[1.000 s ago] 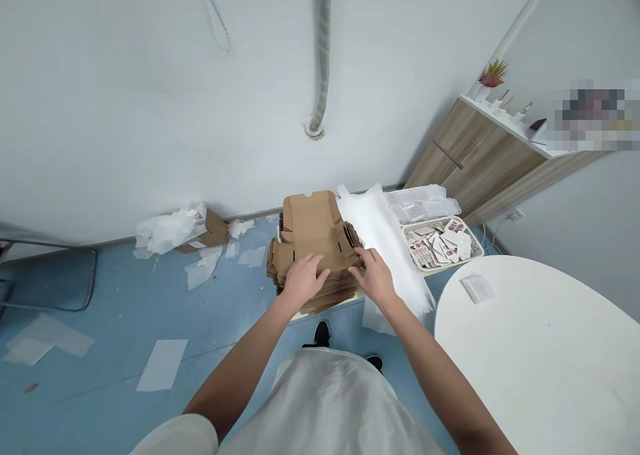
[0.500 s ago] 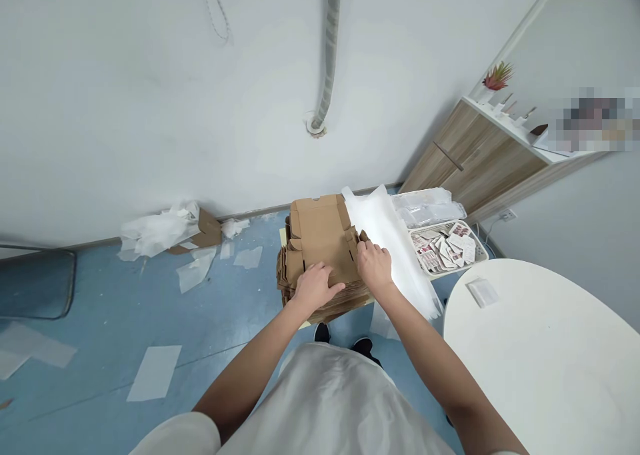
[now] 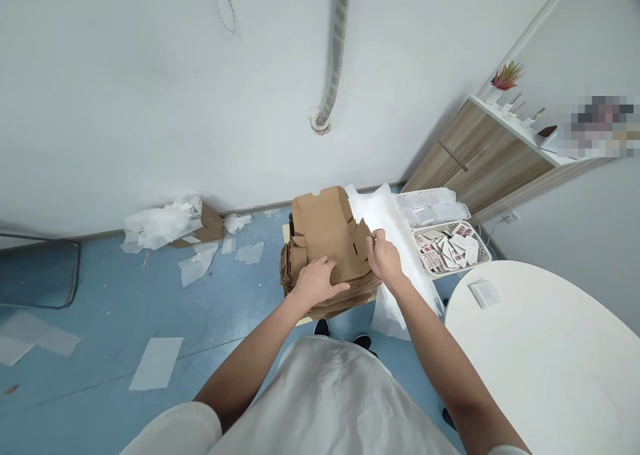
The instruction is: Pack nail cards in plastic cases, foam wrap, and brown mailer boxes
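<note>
A flat brown cardboard box blank (image 3: 326,232) lies on top of a stack of similar folded blanks (image 3: 345,296) in front of me. My left hand (image 3: 316,280) rests on the blank's near left part, its fingers stretched and the thumb apart. At the right edge my right hand (image 3: 384,255) pinches the blank's side flap, which is lifted at an angle. My right fingertips are partly hidden behind the hand. White wrapping sheets (image 3: 393,225) lie right beside the stack.
A white basket of printed cards (image 3: 450,248) and a tray of clear plastic packs (image 3: 433,205) stand to the right. Nearer is a round white table (image 3: 540,348). A wooden cabinet (image 3: 500,142) stands at the back right. Paper scraps (image 3: 156,363) litter the blue floor.
My right hand has moved slightly right and up, and the side flap it pinches now spreads outward. My left hand stays on the blank. The view has shifted a little.
</note>
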The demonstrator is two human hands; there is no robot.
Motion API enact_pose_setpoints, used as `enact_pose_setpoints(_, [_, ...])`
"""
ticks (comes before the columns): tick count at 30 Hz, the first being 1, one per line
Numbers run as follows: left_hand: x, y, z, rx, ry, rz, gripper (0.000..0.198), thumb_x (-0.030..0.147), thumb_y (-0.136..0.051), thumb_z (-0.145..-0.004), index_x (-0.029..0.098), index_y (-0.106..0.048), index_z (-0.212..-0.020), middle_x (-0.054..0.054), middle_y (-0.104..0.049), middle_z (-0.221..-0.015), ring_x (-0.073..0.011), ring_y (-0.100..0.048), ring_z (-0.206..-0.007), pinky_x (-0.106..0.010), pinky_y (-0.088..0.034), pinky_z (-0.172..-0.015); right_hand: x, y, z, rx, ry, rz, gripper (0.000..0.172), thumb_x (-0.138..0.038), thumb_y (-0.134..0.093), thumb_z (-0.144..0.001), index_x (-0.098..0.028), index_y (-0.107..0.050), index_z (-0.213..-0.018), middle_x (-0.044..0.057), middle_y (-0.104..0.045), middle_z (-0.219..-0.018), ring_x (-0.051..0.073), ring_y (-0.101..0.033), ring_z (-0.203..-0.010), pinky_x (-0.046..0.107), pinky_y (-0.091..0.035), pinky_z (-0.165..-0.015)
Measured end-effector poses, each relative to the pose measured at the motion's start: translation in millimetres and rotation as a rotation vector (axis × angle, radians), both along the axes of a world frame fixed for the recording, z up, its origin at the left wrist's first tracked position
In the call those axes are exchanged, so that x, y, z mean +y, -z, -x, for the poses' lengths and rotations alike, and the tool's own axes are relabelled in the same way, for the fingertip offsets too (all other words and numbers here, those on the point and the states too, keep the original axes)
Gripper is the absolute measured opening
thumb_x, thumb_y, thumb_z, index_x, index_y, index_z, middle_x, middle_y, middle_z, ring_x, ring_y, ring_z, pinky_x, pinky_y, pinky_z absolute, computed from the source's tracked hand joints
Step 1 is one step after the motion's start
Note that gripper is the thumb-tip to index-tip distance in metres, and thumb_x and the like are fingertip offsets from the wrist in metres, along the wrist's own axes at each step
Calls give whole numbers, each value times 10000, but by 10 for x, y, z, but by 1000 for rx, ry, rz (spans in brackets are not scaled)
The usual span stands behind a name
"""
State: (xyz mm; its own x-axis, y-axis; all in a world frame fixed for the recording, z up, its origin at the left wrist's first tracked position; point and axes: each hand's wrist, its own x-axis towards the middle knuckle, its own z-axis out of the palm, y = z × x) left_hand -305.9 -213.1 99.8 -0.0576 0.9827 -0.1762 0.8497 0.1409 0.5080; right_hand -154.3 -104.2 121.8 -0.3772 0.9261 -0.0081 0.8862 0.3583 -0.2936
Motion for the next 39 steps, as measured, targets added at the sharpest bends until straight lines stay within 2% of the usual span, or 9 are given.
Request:
enact_pose_setpoints(6, [22, 42, 30, 72, 67, -13, 401, 416, -286, -893, 181, -611, -896, -98, -595, -911, -226, -580, -883, -321, -426, -768, -38, -56, -173, 344, -69, 272, 469, -499, -328, -849, -186, -336, -1198, 45, -656, -794, 202, -596, -695, 283, -382, -614])
enact_pose_setpoints(10, [22, 5, 44, 120, 87, -16, 389, 365, -256, -907, 182, -599, -885, -93, -614, -877, -216, -596, -821, -315, -434, -723, -63, -103, -185, 361, -129, 351, 693, -537, -488, -766, -202, -242, -1321, 83, -644, -1029, 198, -610, -837, 292, -416, -696])
enact_pose_setpoints(13, [-9, -62, 26, 112, 58, -15, 389, 372, -249, -907, 187, -587, -955, -91, -630, -898, -214, -595, -835, -311, -438, -732, -33, -177, -110, 232, -157, 289, 700, -533, -536, -736, -198, -316, -1309, 84, -643, -1032, 216, -606, -863, 285, -415, -687])
enact_pose_setpoints(17, [-99, -118, -18, 30, 68, -60, 374, 358, -263, -904, 208, -566, -1064, -89, -642, -962, -213, -581, -917, -313, -437, -784, -43, -325, 18, 37, -207, 153, 400, -351, -417, -838, -237, -454, -1220, 41, -671, -888, 206, -616, -765, 266, -392, -640])
enact_pose_setpoints(21, [-206, -142, 1, -79, 94, -124, 404, 454, -344, -866, 241, -517, -1164, -65, -610, -1091, -224, -562, -994, -326, -438, -826, -163, -447, 84, -163, -275, 8, 513, -204, -388, -806, -186, -349, -1318, 74, -667, -819, 225, -605, -680, 284, -384, -603])
enact_pose_setpoints(27, [-230, -194, 223, -9, -217, -321, 523, 474, -418, -830, 203, -402, -1277, -104, -373, -1360, -294, -355, -1238, -425, -341, -980, -340, -564, 9, -104, -360, -46, 684, -66, -343, -727, -137, -195, -1391, 104, -650, -964, 208, -597, -707, 288, -428, -623])
enact_pose_setpoints(30, [-129, -184, 439, 61, -476, -344, 779, 479, -518, -773, 141, -169, -1383, -183, -192, -1436, -356, -252, -1285, -518, -288, -984, -364, -608, -101, 32, -350, -53, 679, -58, -329, -717, -152, -231, -1382, 93, -645, -991, 214, -595, -776, 299, -450, -660])
enact_pose_setpoints(35, [118, -102, 787, -275, -521, -185, 932, 357, -596, -752, 111, 31, -1396, -158, -579, -1138, -255, -580, -984, -411, -445, -844, -318, -599, -274, 264, -254, -12, 615, -113, -374, -756, -206, -304, -1359, 52, -665, -957, 208, -609, -811, 308, -462, -715])
enact_pose_setpoints(39, [251, -187, 806, -676, -395, -275, 936, 348, -605, -744, 195, 53, -1393, -99, -603, -1104, -159, -624, -837, -332, -490, -756, -314, -521, -488, 519, -70, 46, 521, -236, -401, -827, -203, -337, -1343, 33, -676, -844, 168, -609, -661, 305, -481, -663])
